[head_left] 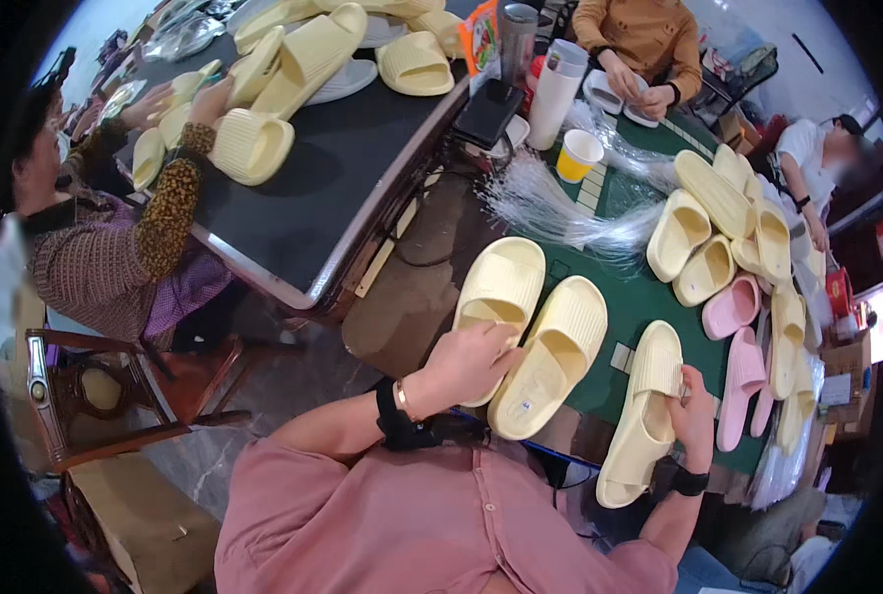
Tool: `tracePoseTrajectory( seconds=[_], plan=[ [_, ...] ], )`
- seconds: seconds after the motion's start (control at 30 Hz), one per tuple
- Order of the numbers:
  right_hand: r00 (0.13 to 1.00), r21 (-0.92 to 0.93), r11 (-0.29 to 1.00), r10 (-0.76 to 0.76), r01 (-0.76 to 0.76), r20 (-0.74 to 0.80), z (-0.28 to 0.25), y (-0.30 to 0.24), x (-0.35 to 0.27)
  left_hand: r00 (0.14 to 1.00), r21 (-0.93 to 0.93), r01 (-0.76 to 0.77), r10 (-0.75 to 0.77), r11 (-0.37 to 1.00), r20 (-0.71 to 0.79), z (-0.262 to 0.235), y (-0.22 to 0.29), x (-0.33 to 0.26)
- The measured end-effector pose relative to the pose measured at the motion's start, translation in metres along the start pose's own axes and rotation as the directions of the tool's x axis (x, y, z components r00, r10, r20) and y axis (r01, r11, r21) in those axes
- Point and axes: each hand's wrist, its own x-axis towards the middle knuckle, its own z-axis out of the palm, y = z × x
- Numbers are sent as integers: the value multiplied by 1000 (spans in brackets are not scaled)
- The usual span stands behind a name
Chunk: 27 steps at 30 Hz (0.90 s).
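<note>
My left hand (466, 364) is closed at the foot opening of a pale yellow slipper (501, 277), its fingers by the lower edge of the strap. Right beside it lies a second pale yellow slipper (550, 351), a small blue mark on its insole. My right hand (694, 416) grips a third pale yellow slipper (644, 396) by its side, with the toe pointing away from me and the heel over the near table edge. The fingers under that slipper are partly hidden.
Pale yellow slippers (714, 213) and pink slippers (738, 366) are piled at the right of the green table (620, 297). Clear plastic strands (560, 208), a yellow paper cup (578, 155) and a white bottle (557, 94) stand farther back. Other people handle slippers across and to the left.
</note>
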Motion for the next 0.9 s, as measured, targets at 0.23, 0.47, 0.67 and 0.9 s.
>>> tracePoseTrajectory(
  seconds=[0.23,0.47,0.67,0.9],
  plan=[
    [974,59,992,-97,111,-202,-25,-59,27,998,-294,-28,42,955,44,-28,12,-21],
    [897,7,904,-424,428,-128,41,-237,85,975,-337,220,-216,915,50,-49,-20,-60],
    [912,26,911,-410,411,-29,116,-264,115,844,-131,427,-342,895,412,-47,-23,-87],
    [835,22,839,-539,544,-116,106,-163,77,975,-160,-5,40,987,218,-37,13,-53]
  ],
)
